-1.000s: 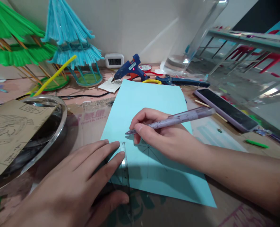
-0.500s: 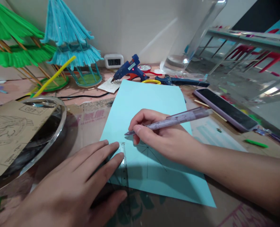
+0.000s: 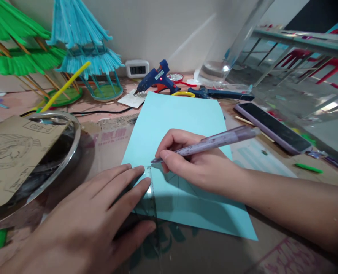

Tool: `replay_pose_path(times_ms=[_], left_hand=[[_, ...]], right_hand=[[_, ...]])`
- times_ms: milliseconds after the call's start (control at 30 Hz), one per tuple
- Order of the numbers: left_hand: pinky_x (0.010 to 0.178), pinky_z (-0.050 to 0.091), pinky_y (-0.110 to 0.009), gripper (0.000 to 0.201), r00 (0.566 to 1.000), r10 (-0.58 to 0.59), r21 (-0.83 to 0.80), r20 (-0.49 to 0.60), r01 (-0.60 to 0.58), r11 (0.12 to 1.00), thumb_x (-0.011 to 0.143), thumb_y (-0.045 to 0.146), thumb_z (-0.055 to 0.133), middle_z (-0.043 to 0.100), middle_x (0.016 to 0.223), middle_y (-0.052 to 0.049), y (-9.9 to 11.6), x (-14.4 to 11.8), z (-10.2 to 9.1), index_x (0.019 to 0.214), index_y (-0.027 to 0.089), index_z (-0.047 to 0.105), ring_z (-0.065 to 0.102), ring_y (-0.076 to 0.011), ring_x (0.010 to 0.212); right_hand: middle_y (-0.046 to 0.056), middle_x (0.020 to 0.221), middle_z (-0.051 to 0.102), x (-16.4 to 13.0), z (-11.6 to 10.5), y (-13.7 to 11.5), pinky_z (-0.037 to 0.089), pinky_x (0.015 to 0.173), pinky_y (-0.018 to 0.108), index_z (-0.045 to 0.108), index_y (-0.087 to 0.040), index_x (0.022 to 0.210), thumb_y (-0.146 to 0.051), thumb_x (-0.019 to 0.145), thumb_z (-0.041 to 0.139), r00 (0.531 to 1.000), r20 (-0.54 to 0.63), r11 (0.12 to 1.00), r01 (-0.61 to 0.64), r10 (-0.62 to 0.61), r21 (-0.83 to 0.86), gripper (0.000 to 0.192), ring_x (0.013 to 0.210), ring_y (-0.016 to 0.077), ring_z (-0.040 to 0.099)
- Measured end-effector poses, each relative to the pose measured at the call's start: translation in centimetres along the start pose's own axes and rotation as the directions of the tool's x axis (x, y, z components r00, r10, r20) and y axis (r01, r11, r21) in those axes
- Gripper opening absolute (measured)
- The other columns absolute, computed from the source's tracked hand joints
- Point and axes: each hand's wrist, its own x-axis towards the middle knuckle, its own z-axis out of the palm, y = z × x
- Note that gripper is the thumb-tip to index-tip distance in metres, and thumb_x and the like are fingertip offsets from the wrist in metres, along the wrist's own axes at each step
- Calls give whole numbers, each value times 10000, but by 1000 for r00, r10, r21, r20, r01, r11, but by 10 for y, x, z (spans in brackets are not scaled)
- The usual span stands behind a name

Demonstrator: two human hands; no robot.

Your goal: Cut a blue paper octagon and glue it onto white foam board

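Observation:
A light blue sheet of paper (image 3: 174,125) lies on the cardboard-covered table with thin pencil lines fanning from one spot near its lower half. My right hand (image 3: 197,163) grips a purple mechanical pencil (image 3: 214,141), its tip touching the paper just beyond the top of a clear plastic ruler (image 3: 150,194). My left hand (image 3: 91,220) lies flat with spread fingers pressing the ruler down on the paper's lower left corner.
A glass bowl (image 3: 57,152) holding brown sandpaper (image 3: 11,152) stands at the left. Green and blue paper umbrellas (image 3: 83,49), a blue glue gun (image 3: 156,80), scissors (image 3: 214,93) and a small clock (image 3: 137,69) line the back. A phone (image 3: 271,127) lies at the right.
The view has shifted slightly; both hands stay in place on the ruler and pencil, the pencil tip staying near the ruler's top end.

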Motion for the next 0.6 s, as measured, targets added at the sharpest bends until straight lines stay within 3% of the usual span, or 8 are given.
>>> replay_pose_path(times_ms=[400, 600], left_hand=[[857, 562, -444, 424, 1000, -3, -58, 31, 5, 998, 990, 471, 536, 621, 1331, -125, 4, 6, -4, 1317, 200, 543, 621, -303, 1132], [886, 538, -459, 437, 1000, -11, -47, 22, 12, 999, 991, 482, 532, 609, 1341, -132, 5, 5, -7, 1313, 187, 553, 605, -312, 1147]], right_hand=[[-30, 698, 618, 1, -1, -2, 452, 580, 247, 580, -188, 822, -180, 878, 557, 1000, 13, 1000, -8, 8, 19, 62, 640, 122, 577], [-31, 719, 615, 2, 0, -2, 460, 600, 244, 577, -185, 823, -179, 881, 557, 1000, 8, 1000, -1, 0, 28, 62, 664, 117, 573]])
